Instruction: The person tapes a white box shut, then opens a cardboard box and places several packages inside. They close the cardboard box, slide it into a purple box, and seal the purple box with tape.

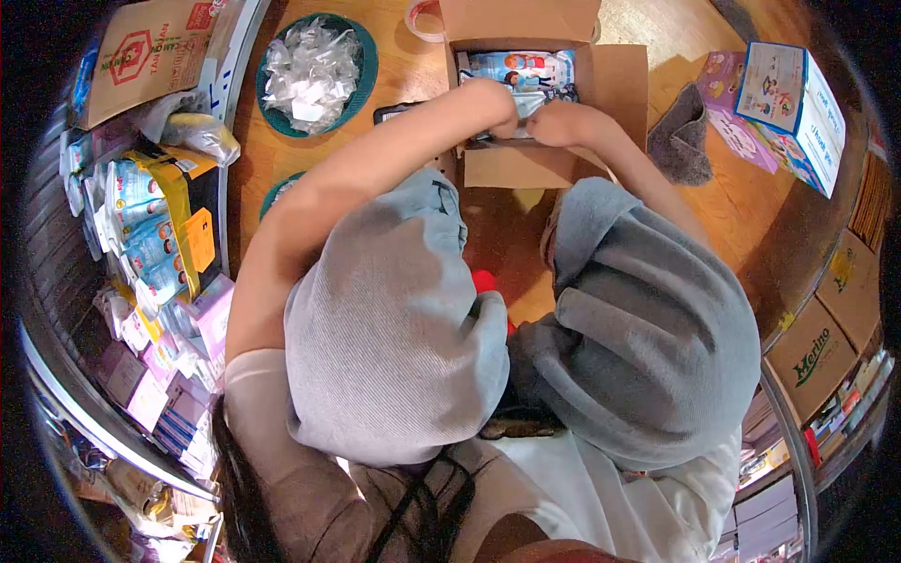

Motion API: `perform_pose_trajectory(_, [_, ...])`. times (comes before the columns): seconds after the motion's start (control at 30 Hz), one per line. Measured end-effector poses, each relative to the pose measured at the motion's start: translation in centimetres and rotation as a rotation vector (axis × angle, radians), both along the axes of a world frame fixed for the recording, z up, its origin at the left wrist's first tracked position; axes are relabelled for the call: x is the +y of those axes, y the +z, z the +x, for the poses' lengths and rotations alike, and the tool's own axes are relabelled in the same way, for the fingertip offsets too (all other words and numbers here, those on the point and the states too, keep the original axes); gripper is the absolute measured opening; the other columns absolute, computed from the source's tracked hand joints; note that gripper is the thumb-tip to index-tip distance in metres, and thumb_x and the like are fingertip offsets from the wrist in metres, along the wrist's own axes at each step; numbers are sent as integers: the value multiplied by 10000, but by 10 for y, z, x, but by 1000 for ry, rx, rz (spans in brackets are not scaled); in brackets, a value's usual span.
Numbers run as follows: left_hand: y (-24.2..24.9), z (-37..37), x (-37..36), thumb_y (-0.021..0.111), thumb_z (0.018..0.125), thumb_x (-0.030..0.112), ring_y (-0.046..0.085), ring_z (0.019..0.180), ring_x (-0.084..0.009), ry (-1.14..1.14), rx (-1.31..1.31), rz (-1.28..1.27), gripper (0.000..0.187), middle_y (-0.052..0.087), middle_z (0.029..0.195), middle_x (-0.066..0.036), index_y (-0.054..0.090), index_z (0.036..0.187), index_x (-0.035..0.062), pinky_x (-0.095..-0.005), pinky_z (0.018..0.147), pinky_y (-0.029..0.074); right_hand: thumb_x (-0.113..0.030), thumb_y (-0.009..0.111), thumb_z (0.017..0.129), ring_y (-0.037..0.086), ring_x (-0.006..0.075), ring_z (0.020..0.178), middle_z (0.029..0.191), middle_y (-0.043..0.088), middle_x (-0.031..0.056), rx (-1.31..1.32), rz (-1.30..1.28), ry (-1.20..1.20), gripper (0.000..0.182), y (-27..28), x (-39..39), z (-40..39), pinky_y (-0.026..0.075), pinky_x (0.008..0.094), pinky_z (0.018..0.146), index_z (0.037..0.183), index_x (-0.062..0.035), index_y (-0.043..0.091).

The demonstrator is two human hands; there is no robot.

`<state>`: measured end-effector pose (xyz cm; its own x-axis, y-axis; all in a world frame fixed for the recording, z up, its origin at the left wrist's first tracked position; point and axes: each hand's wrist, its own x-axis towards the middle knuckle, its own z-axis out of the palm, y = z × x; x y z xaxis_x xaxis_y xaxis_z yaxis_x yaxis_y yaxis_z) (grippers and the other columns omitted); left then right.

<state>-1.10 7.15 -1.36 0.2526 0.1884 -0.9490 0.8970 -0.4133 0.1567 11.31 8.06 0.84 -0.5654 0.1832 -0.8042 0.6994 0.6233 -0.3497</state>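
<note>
An open cardboard box (pixel 619 103) stands on the wooden floor in front of my knees, its flaps folded outward. Inside lies a blue plastic pack (pixel 526 68) with cartoon figures printed on it. My left hand (pixel 495 103) reaches into the near side of the box, its fingers curled downward and mostly hidden. Close beside it, my right hand (pixel 557 123) is closed too, at the near edge of the box. A pale, shiny piece of packaging (pixel 527 99) shows between the hands; what each hand grips is not clear.
A green basin (pixel 368 84) full of crumpled clear plastic (pixel 314 75) stands to the left. A tape roll (pixel 427 19) lies behind. To the right are a grey cloth (pixel 683 136) and a blue-white box (pixel 788 108). Shelves with packs (pixel 141 206) line the left side.
</note>
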Motion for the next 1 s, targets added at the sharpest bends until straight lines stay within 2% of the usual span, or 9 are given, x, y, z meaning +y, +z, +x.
perform_pose_trajectory(0.1, [18,-1,-17,562,691,250,612,984,-278,31,18,83,413,623,1109,-105,651,1077,135,-415,806,479,-322,276,901,554,389,1019,1120,566,232,62,-84,180,492,-53,-2,6,429,447,892,1007,13,619])
perform_pose_trajectory(0.2, [-3,-15,-38,560,699,228,599,1022,-254,-16,-48,225,407,630,1096,-95,646,1086,136,-412,819,476,-279,380,806,545,328,1085,1153,570,189,-59,-53,-47,439,-34,-12,-8,419,392,922,1071,-23,619])
perform_pose_trajectory(0.33, [5,-19,-36,545,741,234,589,1033,-257,-31,-90,267,384,634,1081,-95,632,1091,103,-381,827,470,-460,297,876,505,360,1121,1192,533,221,-13,-79,-204,581,-17,-18,-6,394,408,948,1144,-23,570])
perform_pose_trajectory(0.47, [61,-44,-11,467,839,191,589,991,-267,369,-539,251,292,625,1057,-140,625,1048,62,-346,839,448,-611,242,893,538,339,1079,1163,560,219,262,-71,-364,731,22,5,21,406,383,937,1169,-6,545])
perform_pose_trajectory(0.57, [130,-88,-23,429,891,149,589,912,-221,862,-987,389,241,624,937,-130,618,944,9,-311,832,442,-377,417,932,566,197,989,1053,616,117,793,-213,-830,451,87,15,61,418,303,885,1162,-15,558])
perform_pose_trajectory(0.67, [129,-128,-43,513,863,220,606,886,-230,851,-936,838,221,636,889,-99,611,953,44,-315,810,456,-232,439,937,543,135,1004,1060,606,62,861,-80,-1077,283,127,35,114,402,273,886,1094,-48,587])
perform_pose_trajectory(0.77, [97,-105,-82,546,865,265,596,929,-220,913,-1006,467,273,631,940,-98,579,1038,56,-316,840,447,-175,452,928,535,135,1010,1076,596,47,603,41,-1090,238,72,43,169,399,272,891,1092,-50,571])
perform_pose_trajectory(0.87, [83,-81,-98,647,749,468,551,1023,-330,736,-1010,579,699,573,1140,-127,405,1303,119,-387,891,429,-133,494,910,532,128,983,1066,587,36,804,-179,-999,238,26,18,161,414,273,860,1121,-42,556])
perform_pose_trajectory(1.0, [81,-79,-96,690,657,536,495,1108,-323,416,-887,715,868,510,1246,-128,352,1345,130,-425,951,370,-166,586,866,515,177,1015,1145,505,83,881,-184,-1134,340,8,-9,110,426,305,859,1168,-44,487])
